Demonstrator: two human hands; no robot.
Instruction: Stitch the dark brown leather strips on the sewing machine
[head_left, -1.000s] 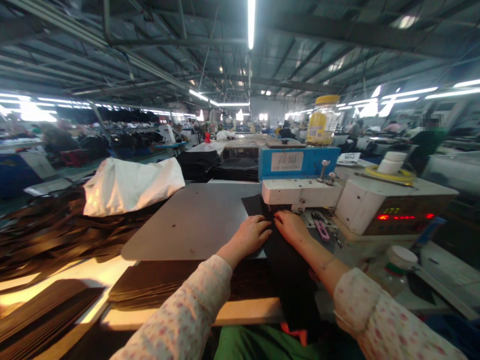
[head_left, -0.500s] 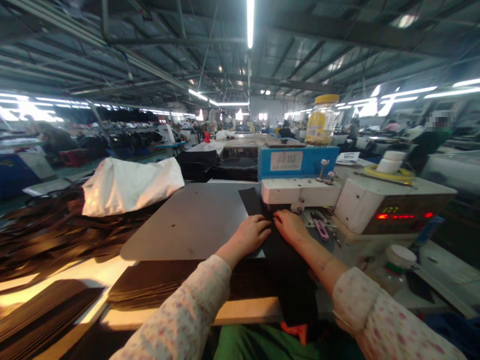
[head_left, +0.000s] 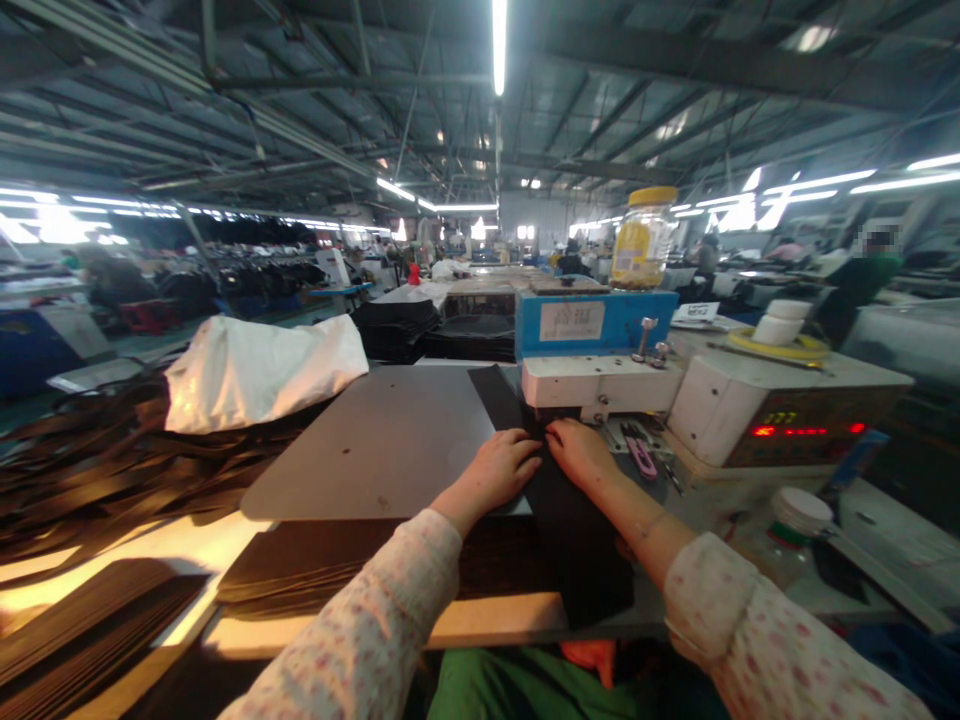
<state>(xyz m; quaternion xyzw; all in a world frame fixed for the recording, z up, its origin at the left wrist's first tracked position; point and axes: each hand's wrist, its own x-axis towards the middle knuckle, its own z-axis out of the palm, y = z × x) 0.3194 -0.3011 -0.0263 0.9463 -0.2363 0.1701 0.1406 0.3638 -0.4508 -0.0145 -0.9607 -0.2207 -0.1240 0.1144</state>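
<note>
Blk strip, diag., nr mach.

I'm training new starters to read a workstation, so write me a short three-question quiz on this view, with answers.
1. True or false: the left hand and the right hand both touch the black strip.

2. What colour is the lid of the clear jar standing on the blue housing?
A) White
B) Yellow
C) Red

3. Fill in the blank: the pink snips lie to the ____ of the right hand.

Key: 1 true; 2 B; 3 right.
</note>
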